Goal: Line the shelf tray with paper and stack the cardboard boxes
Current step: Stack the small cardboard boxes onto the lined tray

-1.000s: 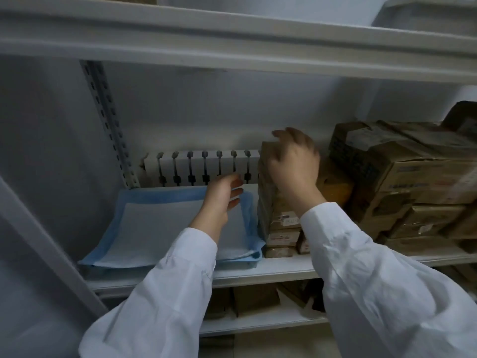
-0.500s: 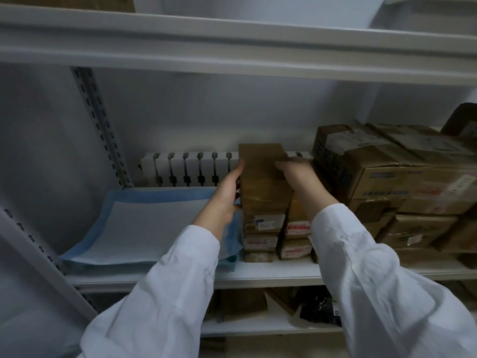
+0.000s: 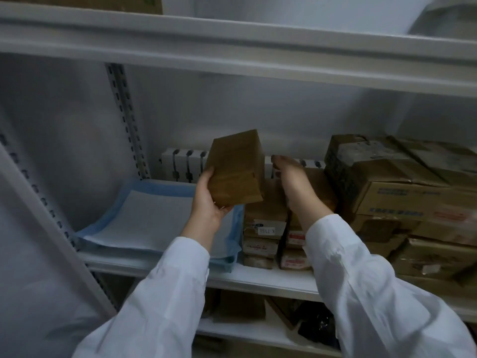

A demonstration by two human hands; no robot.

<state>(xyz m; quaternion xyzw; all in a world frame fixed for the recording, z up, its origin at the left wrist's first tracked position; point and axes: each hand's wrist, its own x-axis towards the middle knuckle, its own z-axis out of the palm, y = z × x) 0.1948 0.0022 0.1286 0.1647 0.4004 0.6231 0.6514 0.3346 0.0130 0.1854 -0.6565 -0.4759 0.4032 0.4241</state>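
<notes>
- Gripping a tilted cardboard box (image 3: 236,167) by its lower left corner, the left hand (image 3: 206,202) holds it over the right edge of the tray (image 3: 165,186), which is lined with paper (image 3: 144,218).
- The right hand (image 3: 293,184) rests on the stacked boxes (image 3: 265,220) just beside it, fingers bent; whether it grips anything is unclear.

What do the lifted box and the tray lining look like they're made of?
Box: brown cardboard, matte, judging by its dull kraft colour and folded edges. Lining: seemingly thin white paper with a blue border, matte; the border wrinkles softly, so possibly nonwoven or plastic-backed.
</notes>
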